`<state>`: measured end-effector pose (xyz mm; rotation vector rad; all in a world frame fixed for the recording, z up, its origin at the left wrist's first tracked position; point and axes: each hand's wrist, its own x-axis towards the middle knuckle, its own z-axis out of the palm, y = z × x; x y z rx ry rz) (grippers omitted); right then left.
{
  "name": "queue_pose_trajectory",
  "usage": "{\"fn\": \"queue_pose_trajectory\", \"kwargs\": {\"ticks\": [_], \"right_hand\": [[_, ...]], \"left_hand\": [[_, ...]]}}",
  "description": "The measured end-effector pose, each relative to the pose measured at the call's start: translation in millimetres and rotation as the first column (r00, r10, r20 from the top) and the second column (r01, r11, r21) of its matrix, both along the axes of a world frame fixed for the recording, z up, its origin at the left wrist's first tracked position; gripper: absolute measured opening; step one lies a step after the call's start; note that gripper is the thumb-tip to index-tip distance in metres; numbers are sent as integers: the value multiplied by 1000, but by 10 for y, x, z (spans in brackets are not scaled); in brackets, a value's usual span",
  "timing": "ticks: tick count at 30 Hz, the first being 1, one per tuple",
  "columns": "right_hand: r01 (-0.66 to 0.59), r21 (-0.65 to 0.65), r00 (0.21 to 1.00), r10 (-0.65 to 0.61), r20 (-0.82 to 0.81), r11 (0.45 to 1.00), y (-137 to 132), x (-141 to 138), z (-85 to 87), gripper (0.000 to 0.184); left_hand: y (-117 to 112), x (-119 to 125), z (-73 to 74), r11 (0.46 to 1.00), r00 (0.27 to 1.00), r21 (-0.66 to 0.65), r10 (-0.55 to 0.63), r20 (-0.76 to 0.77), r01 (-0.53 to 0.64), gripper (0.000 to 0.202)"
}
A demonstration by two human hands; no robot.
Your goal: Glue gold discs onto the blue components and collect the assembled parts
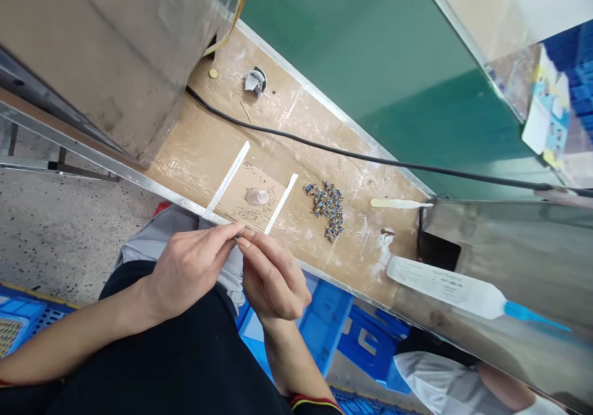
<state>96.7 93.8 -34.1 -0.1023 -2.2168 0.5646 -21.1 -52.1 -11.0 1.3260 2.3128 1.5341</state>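
As the left hand (188,273) and the right hand (273,276) meet at the fingertips above the near edge of the cardboard-covered counter (217,137), both grips are clenched on one small blue-and-dark component (239,234); the fingers hide most of it, so its exact form cannot be determined; which hand bears more of the hold also cannot be determined. The operation in hand is close fingertip handling of this single component; neither hand holds any other item.

Directions below take the pinch as the centre of the clock. A loose heap of small blue-and-gold components (328,210) lies on the counter at 3 o'clock, well within reach; two white strips (227,180) stand at 11 and 2 o'clock; a clear round disc (257,197) rests between them at 1 o'clock on a piece of brown card (245,202). A cream wooden spatula (398,203) lies at 3 o'clock beyond the heap; a crumpled foil scrap (254,81) sits at 12 o'clock; a black cable (324,146) crosses the counter behind these items. A grey cloth (162,236) lies beneath the hands; a blue plastic crate (319,322) stands at 4 o'clock.
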Motion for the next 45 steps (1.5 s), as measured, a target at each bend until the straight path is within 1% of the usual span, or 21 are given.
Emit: {"fn": "queue_pose_trajectory", "kwargs": {"ticks": [3, 6, 8, 10, 13, 16, 18, 19, 21, 24, 27, 29, 30, 32, 36, 39, 40, 42, 44, 45], "right_hand": [[-9, 7, 1000, 9, -2, 1000, 9, 15, 1, 53], [-41, -13, 999, 40, -13, 999, 26, 23, 48, 51], [-52, -65, 999, 50, -20, 997, 43, 25, 92, 47], [-45, -150, 999, 43, -20, 988, 60, 30, 125, 40], [-9, -313, 1000, 9, -2, 950, 70, 39, 135, 31], [37, -472, 999, -18, 46, 881, 55, 35, 112, 29], [42, -538, 998, -6, 68, 842, 41, 26, 91, 30], [37, -553, 998, 3, 70, 832, 35, 23, 81, 31], [25, -553, 998, 10, 61, 833, 28, 18, 63, 33], [16, -522, 999, 11, 48, 853, 25, 20, 43, 37], [18, -480, 999, 1, 41, 877, 25, 23, 40, 41], [17, -467, 999, -1, 34, 884, 25, 26, 50, 40], [13, -477, 999, 4, 34, 879, 25, 28, 57, 40], [3, -527, 999, 19, 36, 850, 27, 37, 72, 37], [-19, -649, 997, 65, 47, 761, 50, 50, 81, 33], [-21, -685, 995, 84, 59, 728, 85, 35, 79, 27], [-21, -691, 994, 87, 60, 722, 91, 29, 89, 24], [-21, -690, 992, 98, 73, 723, 79, 35, 137, 20], [-2, -663, 989, 100, 111, 748, 51, 83, 181, 15], [23, -638, 988, 80, 132, 770, 46, 119, 171, 12]], "left_hand": [[8, -3, 8, 1000, 992, 20, -8, 128, 6, 26], [25, -7, 18, 999, 976, 38, 2, 216, -11, 25], [38, -10, 30, 999, 966, 29, 14, 258, -22, 25], [50, -11, 47, 1000, 959, 7, 21, 284, -24, 26], [70, -11, 73, 1000, 949, -16, 17, 315, -12, 26], [93, -5, 84, 1000, 939, -23, 9, 345, -1, 26], [105, 2, 81, 1000, 939, -21, 1, 344, 6, 27], [109, 6, 78, 1000, 940, -20, -4, 341, 11, 27], [109, 16, 69, 1000, 942, -19, -13, 336, 21, 27], [100, 31, 56, 999, 938, -11, -34, 344, 41, 27], [96, 38, 49, 998, 922, 1, -61, 383, 66, 28], [101, 36, 50, 998, 909, 9, -64, 413, 66, 27], [103, 33, 53, 998, 905, 14, -64, 421, 64, 27], [102, 28, 55, 997, 906, 24, -72, 416, 68, 27], [84, 14, 15, 994, 936, 55, -107, 336, 94, 29], [79, -11, -39, 990, 951, 93, -131, 280, 109, 35], [79, -17, -43, 989, 954, 95, -131, 271, 109, 38], [74, -5, -5, 990, 955, 97, -121, 272, 98, 39], [69, 44, 64, 991, 949, 107, -114, 295, 86, 36], [69, 73, 84, 991, 941, 99, -119, 317, 92, 34]]}}
